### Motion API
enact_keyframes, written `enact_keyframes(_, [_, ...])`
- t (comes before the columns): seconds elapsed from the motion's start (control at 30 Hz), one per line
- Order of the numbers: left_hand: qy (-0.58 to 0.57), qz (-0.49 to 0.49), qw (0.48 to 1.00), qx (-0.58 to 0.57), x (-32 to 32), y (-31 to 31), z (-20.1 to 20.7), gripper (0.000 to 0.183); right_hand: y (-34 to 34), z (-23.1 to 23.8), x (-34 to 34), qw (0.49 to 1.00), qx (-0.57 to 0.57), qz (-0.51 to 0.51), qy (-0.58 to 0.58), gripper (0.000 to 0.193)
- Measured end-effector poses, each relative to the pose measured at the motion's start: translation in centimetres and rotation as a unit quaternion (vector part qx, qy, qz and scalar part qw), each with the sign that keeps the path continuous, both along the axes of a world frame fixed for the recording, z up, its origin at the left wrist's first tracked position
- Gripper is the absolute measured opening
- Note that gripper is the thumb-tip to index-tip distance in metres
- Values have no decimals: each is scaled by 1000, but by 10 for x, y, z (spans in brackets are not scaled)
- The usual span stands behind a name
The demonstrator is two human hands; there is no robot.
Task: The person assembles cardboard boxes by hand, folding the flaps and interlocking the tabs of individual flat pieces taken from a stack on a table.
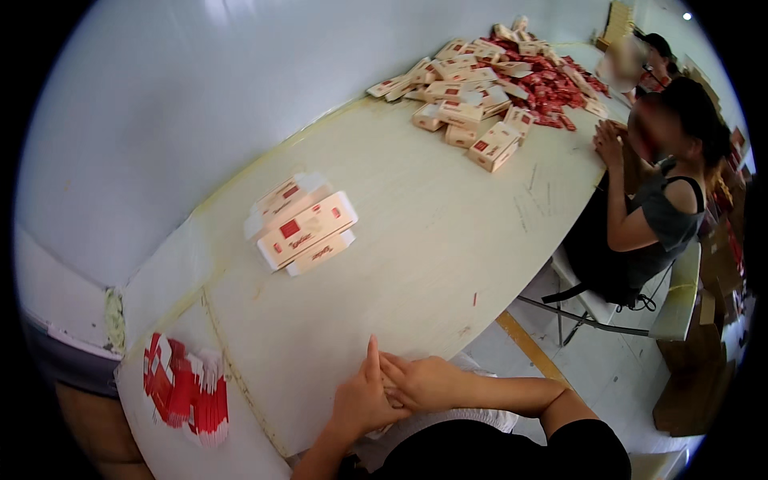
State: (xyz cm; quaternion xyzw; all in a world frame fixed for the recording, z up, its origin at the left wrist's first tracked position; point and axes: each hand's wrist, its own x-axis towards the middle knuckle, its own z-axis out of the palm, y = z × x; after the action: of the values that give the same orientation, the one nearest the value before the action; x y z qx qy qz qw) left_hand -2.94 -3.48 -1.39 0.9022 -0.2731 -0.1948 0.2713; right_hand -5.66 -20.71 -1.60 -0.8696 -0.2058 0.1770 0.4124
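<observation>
Close to my body at the table's near edge, my left hand [362, 400] and my right hand [428, 382] are pressed together, closed, fingers overlapping. One finger of the left hand points up. The right fingers lie across the left ones; whatever is between the palms, if anything, is hidden. Beyond them, on the table, lies a small group of flat cream cartons [308, 228] with red print, their pale end flaps sticking out. Left of my hands sits a fanned stack of red and white folded card pieces [184, 388].
Cream boxes [460, 112] and small red packets [548, 84] are heaped at the table's far end. A co-worker [660, 176] sits along the right side on a chair [676, 292], with another person [656, 60] beyond. Brown cardboard boxes [696, 376] stand on the floor at right.
</observation>
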Motion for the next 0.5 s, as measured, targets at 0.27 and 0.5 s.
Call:
enact_keyframes(0.27, [-92, -1, 992, -88, 3, -9, -8, 119, -31, -34, 12, 952, 282, -22, 117, 62])
enact_keyframes(0.5, [-104, 142, 943, -282, 9, 31, 2, 102, -188, -9, 76, 730, 606, -284, 139, 76])
